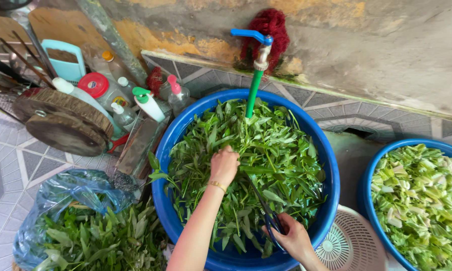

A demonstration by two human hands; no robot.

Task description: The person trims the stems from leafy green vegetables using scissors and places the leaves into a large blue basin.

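A big blue basin (331, 175) is heaped with leafy green stalks (266, 150). My left hand (224, 165), a thin gold bracelet at the wrist, is closed on a bunch of those greens near the basin's middle. At the near rim my right hand (292, 236) grips dark scissors (266, 211), whose blades point up into the leaves. A tap with a blue handle and a green hose (254, 90) hangs over the far side of the basin.
A second blue basin (369, 175) at the right holds paler cut greens. A white plastic colander (351, 246) lies between the basins. A blue bag of greens (80, 221) sits at the lower left. Bottles (145, 100) and a round wooden block (60, 120) stand by the wall.
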